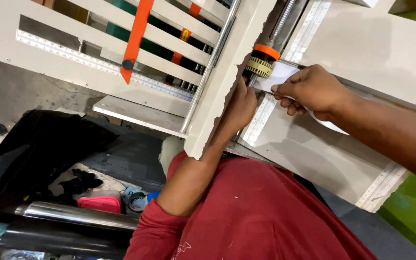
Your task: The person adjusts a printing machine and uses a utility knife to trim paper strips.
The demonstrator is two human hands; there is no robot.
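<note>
My right hand (309, 89) pinches a white paper strip (279, 75) that lies across the grey machine table (314, 154). The strip's end sits against a yellow toothed wheel (258, 67) with an orange ring (266, 51) on a steel shaft. My left hand (241, 107) reaches up from my red sleeve to just below that wheel, its thumb pointing at the strip. A pale board with a torn edge (222, 72) covers the left fingers, so their grip is hidden.
Ruler scales (261, 118) run along the table edges. An orange pointer arm (136, 36) lies over a slatted white frame (102, 53) at upper left. Lower left hold a chrome roller (80, 214), black cloth (39, 144) and a pink object (99, 203). Green floor (412, 212) shows at right.
</note>
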